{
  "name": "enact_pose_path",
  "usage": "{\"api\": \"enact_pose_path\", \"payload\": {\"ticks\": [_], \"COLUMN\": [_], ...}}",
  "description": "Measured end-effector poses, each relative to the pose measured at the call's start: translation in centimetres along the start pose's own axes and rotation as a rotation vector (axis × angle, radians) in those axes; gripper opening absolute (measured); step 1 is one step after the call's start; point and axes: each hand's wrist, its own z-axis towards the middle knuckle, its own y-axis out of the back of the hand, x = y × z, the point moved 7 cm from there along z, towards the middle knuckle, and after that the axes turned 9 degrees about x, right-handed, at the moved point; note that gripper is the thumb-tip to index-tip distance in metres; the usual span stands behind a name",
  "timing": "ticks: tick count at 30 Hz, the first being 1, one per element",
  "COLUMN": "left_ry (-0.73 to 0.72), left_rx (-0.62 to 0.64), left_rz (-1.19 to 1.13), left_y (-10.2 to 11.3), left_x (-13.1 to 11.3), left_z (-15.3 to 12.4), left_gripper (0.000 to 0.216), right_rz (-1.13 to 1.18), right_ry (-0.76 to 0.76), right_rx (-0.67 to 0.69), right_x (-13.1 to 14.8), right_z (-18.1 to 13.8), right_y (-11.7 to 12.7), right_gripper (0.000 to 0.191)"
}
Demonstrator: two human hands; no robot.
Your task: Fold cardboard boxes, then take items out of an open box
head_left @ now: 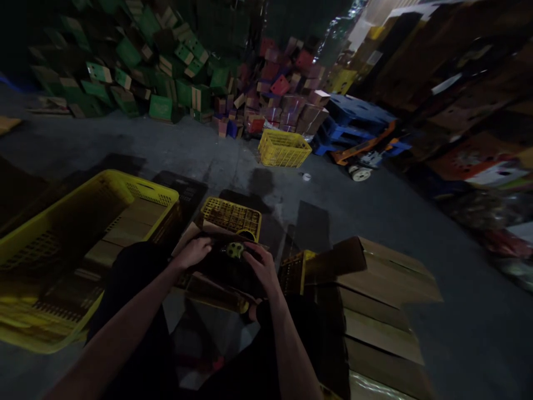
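Observation:
Both my hands rest on a dark cardboard box lying over a small yellow crate in front of me. My left hand lies on the box's left top edge, fingers curled over it. My right hand presses on the right side, fingers bent, next to a yellow tape dispenser sitting between the hands. The light is dim, so the exact grip of the fingers is hard to read.
A large yellow crate with flat cardboard stands at my left. Stacked flat cartons lie at my right. Farther off are another yellow crate, blue pallets, a pallet jack and heaps of green and red boxes.

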Motion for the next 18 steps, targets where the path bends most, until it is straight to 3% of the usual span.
{"api": "enact_pose_path", "payload": {"ticks": [3,6,10,13,16,18], "left_ry": [0.058,0.067,0.071,0.052,-0.023,-0.089], "left_rx": [0.116,0.169,0.088,0.027,0.056,0.112], "left_rz": [0.139,0.193,0.219,0.208,0.160,0.146], "left_y": [-1.6,-2.8,-2.0,-1.0,-1.1,-1.7], "left_x": [1.4,1.7,1.3,0.9,0.1,-0.7], "left_z": [0.0,-0.1,0.3,0.4,0.2,0.0], "left_gripper": [0.030,0.037,0.051,0.062,0.063,0.060], "right_rz": [-0.049,-0.063,-0.059,-0.115,-0.304,-0.476], "right_ry": [0.013,0.035,0.053,0.061,0.007,-0.051], "right_rx": [-0.010,-0.007,0.107,0.112,0.129,0.214], "right_x": [0.1,0.5,0.5,0.0,-1.2,-2.1], "right_z": [-0.1,-0.1,0.2,0.3,0.1,-0.3], "right_y": [0.0,-0.4,-1.6,-1.6,-1.5,-2.2], "right_gripper": [0.032,0.030,0.029,0.030,0.029,0.027]}}
